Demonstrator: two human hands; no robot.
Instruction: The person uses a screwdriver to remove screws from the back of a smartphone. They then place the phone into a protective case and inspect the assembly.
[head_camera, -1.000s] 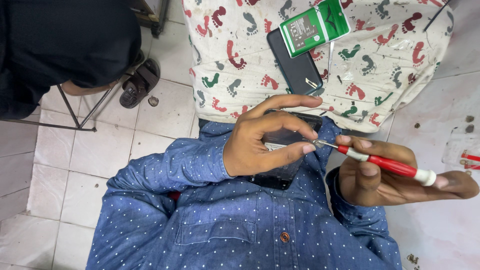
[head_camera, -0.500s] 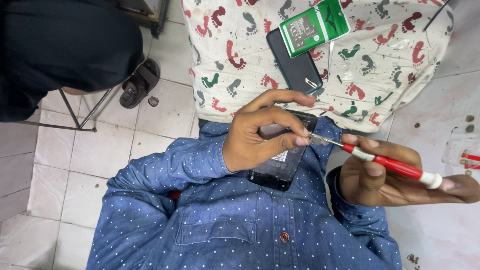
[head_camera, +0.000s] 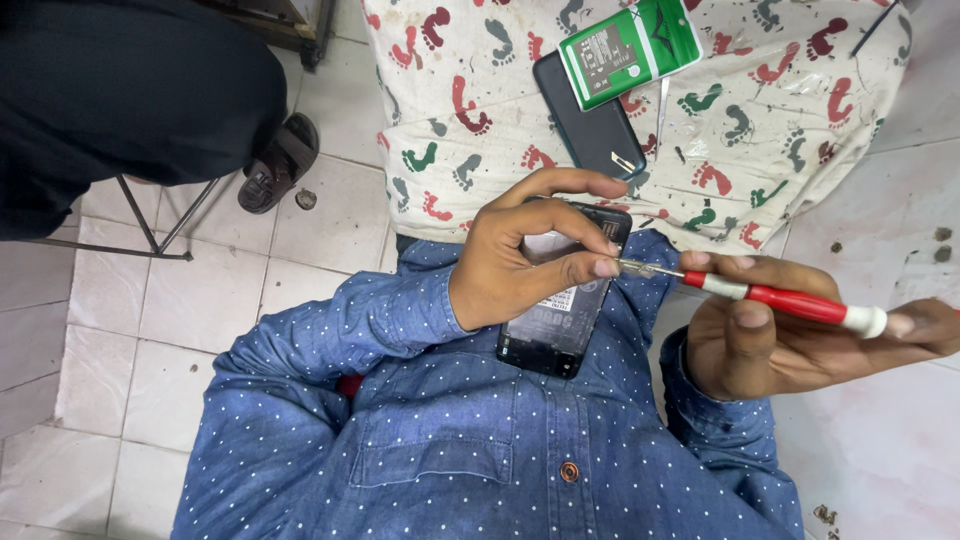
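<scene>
Opened black phone (head_camera: 560, 325) gripped in the curled left hand (head_camera: 520, 265) above a blue dotted shirt (head_camera: 470, 450), red-handled screwdriver (head_camera: 790, 300) pinched in the closed right hand (head_camera: 790, 335), tip met at the left fingertips, green-labelled battery (head_camera: 628, 45) and dark back cover (head_camera: 590, 120) laid on the footprint-patterned cloth (head_camera: 480, 110) farther off

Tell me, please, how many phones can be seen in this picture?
2. One opened phone is held in the left hand, over the blue shirt. One dark phone lies on the footprint-patterned cloth, partly under a green pack. Others may be hidden.
</scene>
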